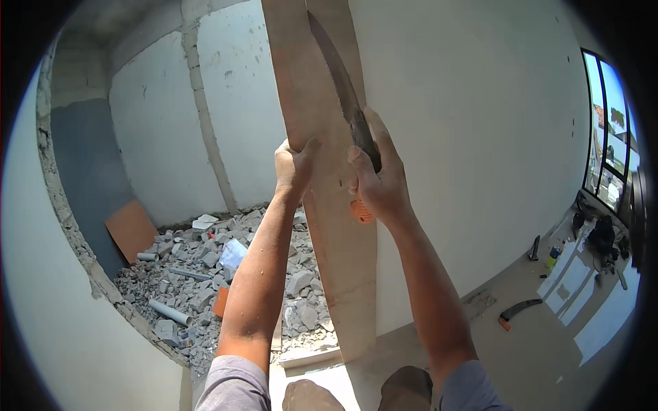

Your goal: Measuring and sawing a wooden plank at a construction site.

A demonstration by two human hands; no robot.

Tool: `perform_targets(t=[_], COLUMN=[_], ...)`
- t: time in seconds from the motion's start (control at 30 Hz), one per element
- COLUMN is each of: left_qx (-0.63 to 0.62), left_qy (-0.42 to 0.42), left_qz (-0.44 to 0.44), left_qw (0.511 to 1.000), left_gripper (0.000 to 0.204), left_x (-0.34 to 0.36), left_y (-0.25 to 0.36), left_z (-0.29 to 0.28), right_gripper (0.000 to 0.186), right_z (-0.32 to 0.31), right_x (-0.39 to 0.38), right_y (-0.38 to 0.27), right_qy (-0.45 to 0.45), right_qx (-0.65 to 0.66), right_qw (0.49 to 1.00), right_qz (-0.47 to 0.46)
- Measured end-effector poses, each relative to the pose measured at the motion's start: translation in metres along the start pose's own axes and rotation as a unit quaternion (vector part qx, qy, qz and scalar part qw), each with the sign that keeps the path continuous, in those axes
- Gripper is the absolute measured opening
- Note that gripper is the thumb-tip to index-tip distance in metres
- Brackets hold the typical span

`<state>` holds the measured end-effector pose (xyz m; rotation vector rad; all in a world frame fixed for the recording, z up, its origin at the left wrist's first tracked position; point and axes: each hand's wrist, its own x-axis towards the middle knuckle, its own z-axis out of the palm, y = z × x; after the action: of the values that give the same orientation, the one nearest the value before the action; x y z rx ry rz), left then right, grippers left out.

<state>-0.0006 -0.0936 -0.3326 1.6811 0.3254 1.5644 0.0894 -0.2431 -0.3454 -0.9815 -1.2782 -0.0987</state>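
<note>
While the left hand (295, 170) is bracing the left edge of the brown upright (343, 274), thumb lying on its face, the right hand (385, 188) is clasping the saw (340, 82), fingers wrapping around the grip, its orange end showing below! Most of the left fingers are hiding, so I cannot tell how tightly they are closing. The curved blade is slanting up across the upright's dusty, marked surface. To the right, a smooth pale wall (473, 137) is running toward a dark-framed window (615, 154), and sunlight is whitening patches of the floor (548, 349), where a second saw (515, 312) is lying. Over on the left, grey rubble (199, 274) is covering the ground, a pipe (170, 313) resting on it, and an orange sheet (130, 231) is leaning beside the blue-grey wall (89, 157).
</note>
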Motion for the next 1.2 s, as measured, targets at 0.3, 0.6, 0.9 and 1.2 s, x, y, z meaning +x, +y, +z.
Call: perform_targets(t=[0.3, 0.6, 0.9, 1.2], left_qx=[-0.014, -0.028, -0.019, -0.036], left_qy=[-0.023, -0.027, 0.011, 0.022], left_qz=[-0.02, -0.01, 0.0, 0.022], left_qw=[0.999, 0.999, 1.0, 0.999], left_gripper=[0.041, 0.042, 0.037, 0.034], left_x=[0.005, 0.007, 0.001, 0.002], left_y=[-0.007, -0.014, -0.01, -0.01], left_z=[0.014, 0.007, 0.018, 0.01], right_gripper=[0.05, 0.055, 0.051, 0.049], right_z=[-0.01, 0.002, 0.022, 0.042], right_x=[-0.005, -0.008, 0.048, 0.011], right_y=[0.001, 0.007, 0.02, 0.033], right_qy=[0.056, 0.042, 0.107, 0.119], right_qx=[-0.072, -0.132, -0.131, -0.131], right_qw=[0.983, 0.979, 0.964, 0.963], right_qz=[-0.157, -0.152, -0.205, -0.205])
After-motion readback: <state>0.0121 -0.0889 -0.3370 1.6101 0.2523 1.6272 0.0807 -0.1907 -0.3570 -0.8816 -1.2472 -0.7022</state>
